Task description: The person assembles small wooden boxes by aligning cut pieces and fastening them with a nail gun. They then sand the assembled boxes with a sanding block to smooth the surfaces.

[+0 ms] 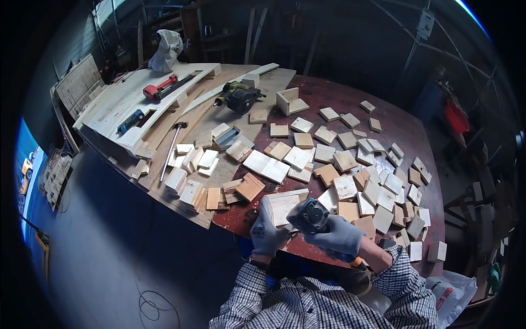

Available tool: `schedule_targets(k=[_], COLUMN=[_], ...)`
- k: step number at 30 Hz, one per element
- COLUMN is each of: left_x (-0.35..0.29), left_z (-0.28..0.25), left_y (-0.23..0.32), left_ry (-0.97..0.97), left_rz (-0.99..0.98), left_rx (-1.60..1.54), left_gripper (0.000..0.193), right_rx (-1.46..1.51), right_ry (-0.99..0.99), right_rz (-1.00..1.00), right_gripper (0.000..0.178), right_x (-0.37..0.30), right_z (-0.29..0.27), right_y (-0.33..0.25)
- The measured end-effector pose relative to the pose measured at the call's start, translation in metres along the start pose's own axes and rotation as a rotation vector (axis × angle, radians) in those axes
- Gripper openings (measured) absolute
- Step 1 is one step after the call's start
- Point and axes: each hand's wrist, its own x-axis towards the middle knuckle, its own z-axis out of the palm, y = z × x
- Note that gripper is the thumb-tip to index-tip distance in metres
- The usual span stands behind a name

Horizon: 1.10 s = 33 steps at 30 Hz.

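Note:
My left hand [266,233], in a grey work glove, grips a pale wooden block [285,207] at the table's near edge. An angle grinder [311,214] with a dark head is in my right hand [337,237], also gloved, with the fingers wrapped round its body. The grinder's head is up against the block's right side or just beside it; I cannot tell if they touch. Its disc is hidden beneath the head. Many loose wooden blocks [345,187] lie spread across the dark red tabletop [329,90] beyond my hands.
On the left boards lie a hammer [174,148], a red nail gun [164,88], a blue power tool [131,120] and a circular saw [240,97]. Stacked wood pieces [189,186] stand by the left edge. A cable [156,304] coils on the floor; a plastic bag [455,293] hangs at right.

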Motion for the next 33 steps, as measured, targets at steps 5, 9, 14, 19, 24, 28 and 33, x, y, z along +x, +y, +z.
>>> schedule_targets(k=[5,9,14,19,24,28,33], left_x=[0.0,0.003,0.004,0.006,0.017,0.037,0.032], left_z=[-0.011,-0.005,-0.005,-0.011,-0.012,-0.007,-0.012], left_y=[0.016,-0.006,-0.004,0.001,0.024,0.018,0.017], left_ry=[-0.035,-0.054,-0.139,-0.196,-0.31,-0.445,-0.415], left_rz=[-0.048,0.188,0.208,0.238,0.281,0.305,0.483], left_rx=[0.176,0.38,0.411,0.637,0.844,0.826,0.948], left_gripper=[0.125,0.095,0.082,0.088,0.104,0.109,0.092], right_rx=[0.276,0.429,0.453,0.037,-0.368,-0.37,-0.524], right_ry=[0.281,0.713,1.162,1.365,1.317,1.249,1.292], right_rz=[0.014,0.007,-0.028,0.175,0.578,0.758,0.761], right_gripper=[0.037,0.037,0.037,0.045,0.074,0.08,0.081], right_x=[-0.091,-0.17,-0.235,-0.233,-0.184,-0.131,-0.081], right_z=[-0.029,-0.056,-0.08,-0.104,-0.126,-0.137,-0.135], right_y=[0.04,0.096,0.182,0.285,0.301,0.282,0.315])
